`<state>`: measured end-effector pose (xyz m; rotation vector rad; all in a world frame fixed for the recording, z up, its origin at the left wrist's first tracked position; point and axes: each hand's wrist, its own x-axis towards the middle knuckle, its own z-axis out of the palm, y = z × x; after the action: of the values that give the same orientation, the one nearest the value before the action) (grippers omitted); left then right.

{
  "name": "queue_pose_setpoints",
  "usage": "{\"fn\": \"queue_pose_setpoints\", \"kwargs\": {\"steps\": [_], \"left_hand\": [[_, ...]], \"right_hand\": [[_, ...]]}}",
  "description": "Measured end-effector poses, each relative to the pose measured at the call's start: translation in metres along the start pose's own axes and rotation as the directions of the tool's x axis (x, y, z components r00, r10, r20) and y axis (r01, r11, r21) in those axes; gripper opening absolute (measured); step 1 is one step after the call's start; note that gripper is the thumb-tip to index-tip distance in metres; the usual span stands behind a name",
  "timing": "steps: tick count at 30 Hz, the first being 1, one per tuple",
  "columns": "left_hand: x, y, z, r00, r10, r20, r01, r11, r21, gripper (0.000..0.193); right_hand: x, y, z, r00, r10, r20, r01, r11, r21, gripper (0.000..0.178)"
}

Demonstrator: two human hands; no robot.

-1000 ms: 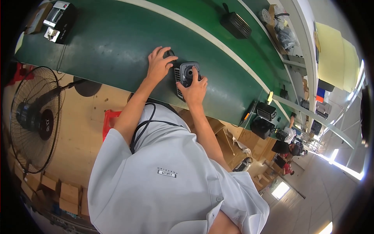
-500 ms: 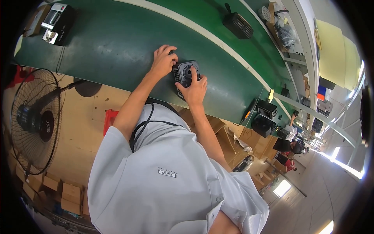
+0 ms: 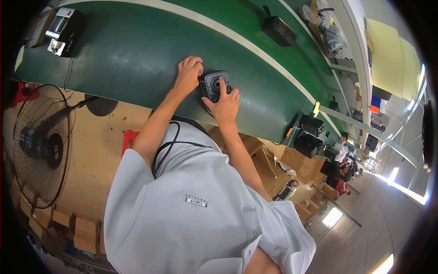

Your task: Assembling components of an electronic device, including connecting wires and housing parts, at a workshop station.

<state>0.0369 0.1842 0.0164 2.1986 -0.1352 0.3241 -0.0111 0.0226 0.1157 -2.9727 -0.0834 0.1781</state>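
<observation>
Black device (image 3: 214,86) sits between left hand (image 3: 188,75) and right hand (image 3: 224,106).

You wear a pale grey short-sleeved shirt (image 3: 196,214) with a small chest mark (image 3: 196,201); a black cable (image 3: 169,145) loops over your shoulder.

Probably factory line: green conveyor belt (image 3: 137,50), stacked cartons (image 3: 68,223), floor fan (image 3: 39,141)

Green belt (image 3: 137,55) left of the left hand (image 3: 188,75) is bare up to the boxy device (image 3: 64,25) at far left; black vented unit (image 3: 278,29) sits well beyond, upper right
</observation>
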Motion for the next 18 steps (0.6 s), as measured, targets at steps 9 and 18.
{"fn": "queue_pose_setpoints", "kwargs": {"steps": [9,18], "left_hand": [[-0.004,0.001,-0.004,0.997,-0.081,0.007,0.081,0.997,0.008,0.025],[0.003,-0.005,-0.016,0.988,-0.062,0.140,0.061,0.998,0.012,0.004]], "right_hand": [[-0.002,0.003,0.003,0.995,-0.095,0.005,0.095,0.994,-0.054,0.097],[-0.002,0.007,0.004,0.997,-0.079,-0.009,0.079,0.997,0.025,0.094]]}}
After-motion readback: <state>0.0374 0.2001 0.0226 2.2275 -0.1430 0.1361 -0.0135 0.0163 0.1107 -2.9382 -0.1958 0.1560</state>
